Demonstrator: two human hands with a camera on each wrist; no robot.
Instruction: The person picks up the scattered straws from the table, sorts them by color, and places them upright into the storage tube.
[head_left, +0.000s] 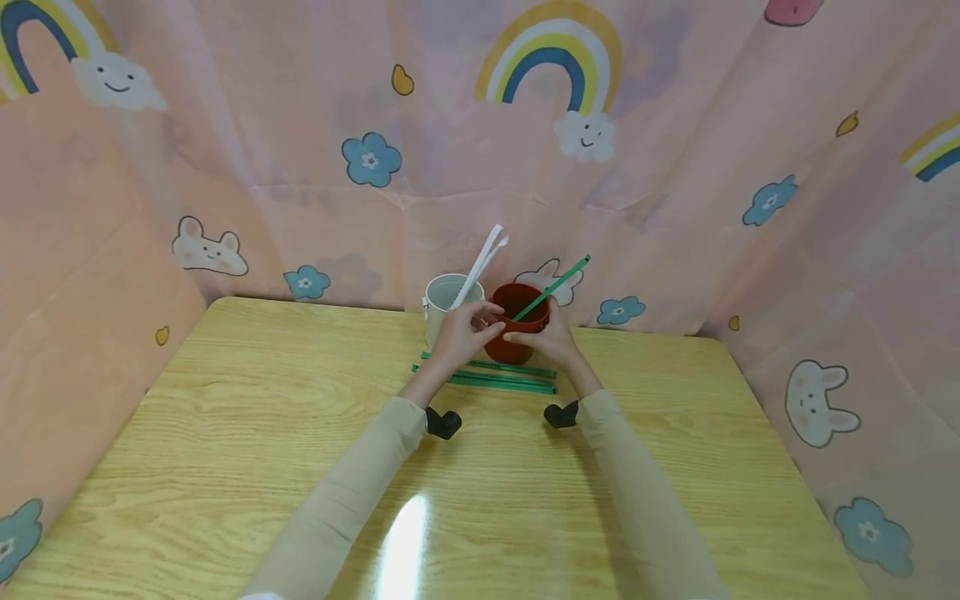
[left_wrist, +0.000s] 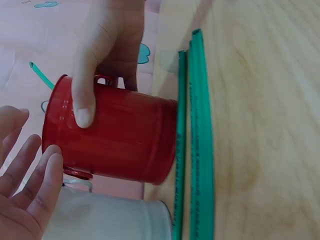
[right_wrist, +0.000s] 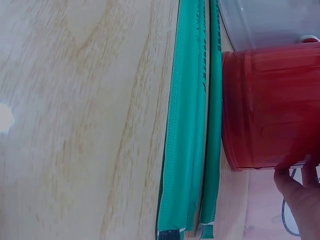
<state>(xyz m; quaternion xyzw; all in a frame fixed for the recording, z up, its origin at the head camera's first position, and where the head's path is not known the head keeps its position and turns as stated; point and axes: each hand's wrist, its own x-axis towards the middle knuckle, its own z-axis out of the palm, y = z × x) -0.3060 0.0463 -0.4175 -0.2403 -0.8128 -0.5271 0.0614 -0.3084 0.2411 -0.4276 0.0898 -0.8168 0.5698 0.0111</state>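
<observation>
At the table's back stands a red bucket (head_left: 510, 346) with one green stick (head_left: 566, 279) leaning out of it. My right hand (head_left: 551, 337) grips its right side, thumb across the front in the left wrist view. On its left side my left hand (head_left: 463, 333) has relaxed fingers (left_wrist: 47, 170) at the rim, holding nothing. Beside it on the left is a white bucket (head_left: 437, 312) holding white-wrapped sticks (head_left: 477, 265). Several green sticks (head_left: 502, 382) lie on the table in front of the red bucket, side by side.
The wood-patterned table (head_left: 480, 500) meets a pink curtain (head_left: 300, 167) right behind the buckets. Black wrist pieces (head_left: 444, 424) hang under both wrists. Light glares on the table's front part.
</observation>
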